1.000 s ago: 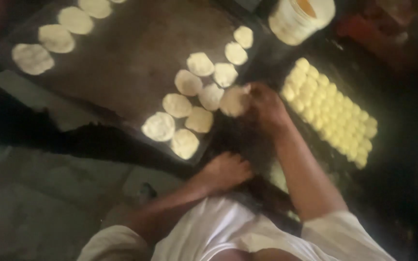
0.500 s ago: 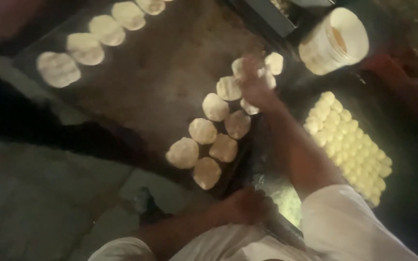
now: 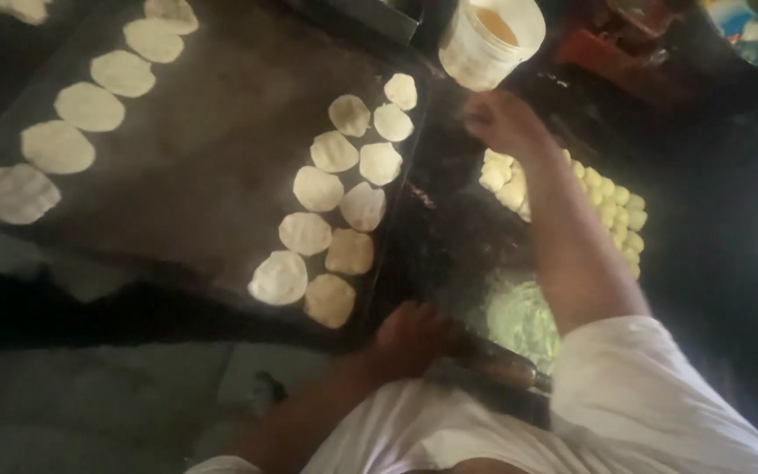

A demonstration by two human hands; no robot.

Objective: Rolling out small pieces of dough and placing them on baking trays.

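1. Head view, closest in: left hand point(image 3: 410, 338) rests palm-down on the end of a dark rolling pin point(image 3: 493, 364), fingers wrapped loosely over it.
2. Just past it, a floured rolling spot point(image 3: 519, 316).
3. Further out, right hand point(image 3: 502, 123) hovers over the dough balls point(image 3: 607, 206); whether it grips one, I cannot tell.
4. Beside them, flat dough rounds point(image 3: 344, 206) lie in rows on the dark tray point(image 3: 203, 175).
5. Farthest, a white bucket point(image 3: 484, 39).
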